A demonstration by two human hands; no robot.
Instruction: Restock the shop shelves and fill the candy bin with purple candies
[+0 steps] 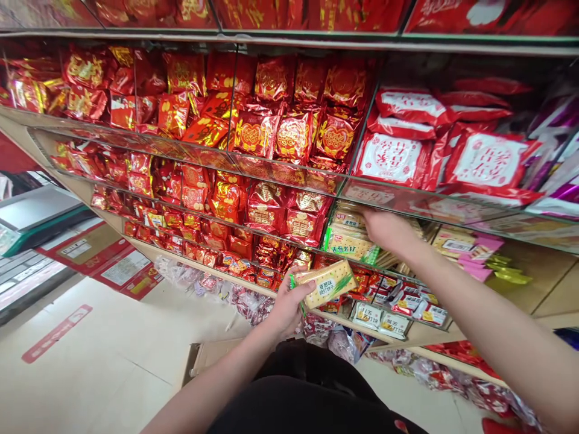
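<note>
My left hand [287, 304] is closed round a pack of soda crackers [326, 284], a pale yellow wrapper with green print and dark lettering, in front of the lower shelves. Reaching into a glass-fronted compartment, my right hand [388, 230] is over similar yellow and green cracker packs [350, 242]. Its fingertips are hidden behind the packs and the shelf edge, so whether it grips one does not show.
Red and gold wrapped packets [253, 134] fill the shelves to the left. Red and white packs [389, 158] lie above my right hand, behind a glass shelf edge [434, 202]. Pink and yellow packs [468, 247] are on its right. An opened cardboard box [212, 355] stands on the floor.
</note>
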